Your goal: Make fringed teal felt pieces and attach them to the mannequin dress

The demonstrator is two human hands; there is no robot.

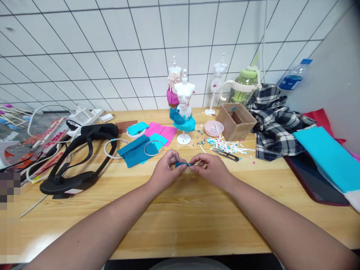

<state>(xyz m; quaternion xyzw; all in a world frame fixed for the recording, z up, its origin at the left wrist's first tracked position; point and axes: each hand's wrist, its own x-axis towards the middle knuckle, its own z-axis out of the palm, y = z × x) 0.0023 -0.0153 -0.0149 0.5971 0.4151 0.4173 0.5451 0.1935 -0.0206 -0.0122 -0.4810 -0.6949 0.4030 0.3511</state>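
My left hand (165, 168) and my right hand (209, 168) meet over the middle of the wooden table (180, 221), both pinching a small teal scrap of fabric (182, 164) between fingertips. Just behind them stands a white mini mannequin (184, 108) on a round base, wearing a teal ruffled skirt. Small black snips (226, 154) lie to the right of my right hand among white and teal paper clippings (225, 144).
Teal and pink fabric pieces (146, 142) and wire rings lie to the left, beside a black headset with straps (78, 157). A pink dish (213, 128), a cardboard box (235, 120), plaid cloth (277, 123), two more mannequins, a green jug and a bottle stand at the back right.
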